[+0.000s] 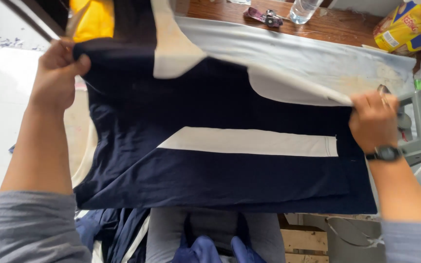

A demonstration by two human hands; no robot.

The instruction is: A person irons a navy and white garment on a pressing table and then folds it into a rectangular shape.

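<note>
A dark navy garment [210, 146] with off-white panels hangs spread between the two hands, its long axis running side to side across the view, from the left hand at one end to the right hand at the other. One white band crosses its lower middle; a second white panel folds over near the top edge. The cloth lies over a pale, stained padded worktop [317, 53], covering most of it, and its lower hem hangs off the near edge toward the person's lap.

The left hand [54, 73] sits at the garment's upper left corner, its grip pressed together on the fabric edge, thumb over the cloth and fingers curled behind. The right hand [373, 119], wearing a wristwatch [385, 153], pinches the white upper edge at the far right, fingers closed over the fold. Both hands are equally close to the cloth, each holding its own end, so the fabric is pulled fairly taut between them.

Just beyond the right hand stands a grey iron [417, 124]. Further back, on a wooden surface, are a clear plastic bottle [303, 9] and a yellow packet [405, 27]. More navy cloth [113, 234] is heaped below, beside the person's knees.
</note>
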